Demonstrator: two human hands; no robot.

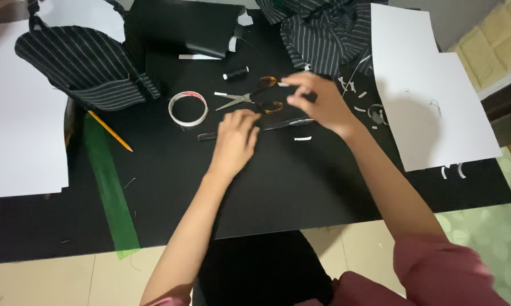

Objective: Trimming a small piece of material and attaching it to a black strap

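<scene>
Your left hand (234,139) presses flat on the dark strip (255,129) while your right hand (317,102) pinches a small white sliver (282,84) above it — scissors (249,97) lie just beyond, tape roll (188,108) left, cut scraps (357,96) scattered right — more pieces seem left to place.

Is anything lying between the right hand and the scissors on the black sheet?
Nothing visible does. The right hand hovers just right of the scissors, almost over their amber handles, pinching a small white strip. The left hand rests below them on a dark strip.
</scene>
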